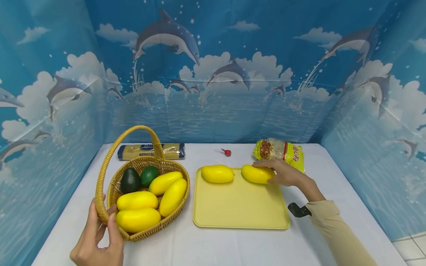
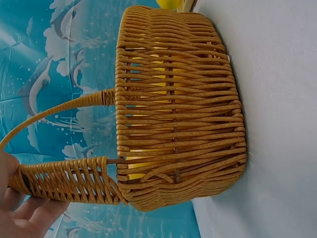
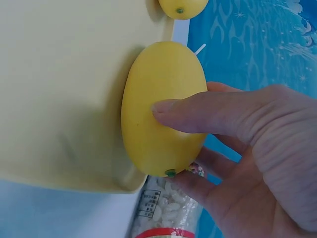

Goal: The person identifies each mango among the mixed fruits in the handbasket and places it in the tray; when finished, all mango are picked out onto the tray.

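My left hand (image 1: 100, 246) holds the lower left end of the wicker basket's handle (image 1: 101, 180). The woven basket (image 2: 183, 114) stands upright on the white cloth. Inside it lie several yellow mangoes (image 1: 137, 219), a dark green avocado (image 1: 130, 180) and a smaller green fruit (image 1: 149, 176). Over at the tray's far right corner, my right hand (image 1: 286, 173) grips another mango (image 3: 158, 89), its thumb on the side facing the right wrist camera. A second mango (image 1: 217, 174) lies in the far left corner of the pale yellow tray (image 1: 237, 210).
Behind the basket lies a spaghetti pack (image 1: 173, 151). A small red wrapped lollipop (image 1: 227, 152) is at the back middle. A yellow and clear food bag (image 1: 294, 156) lies behind the right hand. Dolphin-print curtains (image 1: 212, 109) close off the back and sides.
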Demonstrator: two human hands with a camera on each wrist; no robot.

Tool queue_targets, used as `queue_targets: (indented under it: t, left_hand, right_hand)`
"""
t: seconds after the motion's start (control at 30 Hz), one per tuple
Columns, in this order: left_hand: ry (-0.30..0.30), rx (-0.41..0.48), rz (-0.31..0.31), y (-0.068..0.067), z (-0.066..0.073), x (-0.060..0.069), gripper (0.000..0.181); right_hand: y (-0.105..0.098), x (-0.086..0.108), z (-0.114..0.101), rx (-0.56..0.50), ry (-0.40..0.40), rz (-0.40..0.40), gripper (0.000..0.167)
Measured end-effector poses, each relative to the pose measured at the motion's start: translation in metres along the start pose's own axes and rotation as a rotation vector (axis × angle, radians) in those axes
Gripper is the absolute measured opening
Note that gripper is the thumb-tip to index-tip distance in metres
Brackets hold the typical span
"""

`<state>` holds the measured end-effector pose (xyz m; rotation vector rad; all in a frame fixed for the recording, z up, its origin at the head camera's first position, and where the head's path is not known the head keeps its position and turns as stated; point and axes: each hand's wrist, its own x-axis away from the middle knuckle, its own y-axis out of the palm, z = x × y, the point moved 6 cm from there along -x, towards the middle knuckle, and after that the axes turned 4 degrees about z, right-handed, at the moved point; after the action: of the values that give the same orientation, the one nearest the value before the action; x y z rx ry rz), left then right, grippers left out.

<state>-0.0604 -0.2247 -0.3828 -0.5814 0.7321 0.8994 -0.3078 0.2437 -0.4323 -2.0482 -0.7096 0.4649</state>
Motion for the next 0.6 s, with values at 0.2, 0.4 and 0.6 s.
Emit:
queue_targets:
  t: [0.2,0.4,0.6]
  left_hand:
    - [0.000,-0.011,-0.007,-0.0004,-0.0018,0.0004,0.070]
    - [-0.032,-0.075,-0.075,-0.0004,0.0012,-0.0016,0.075]
    - [-0.048,-0.108,-0.114,-0.0005,0.0019,-0.0008,0.073]
  right_hand:
    - [0.0033,-0.0056,0.0019,-0.011,-0.016,0.010,0.068]
    - [0.0044,-0.0091,0.0032,-0.027,-0.009,0.033,0.062]
    - [0.0052,-0.0105,0.0076,-0.016,0.034,0.035,0.063]
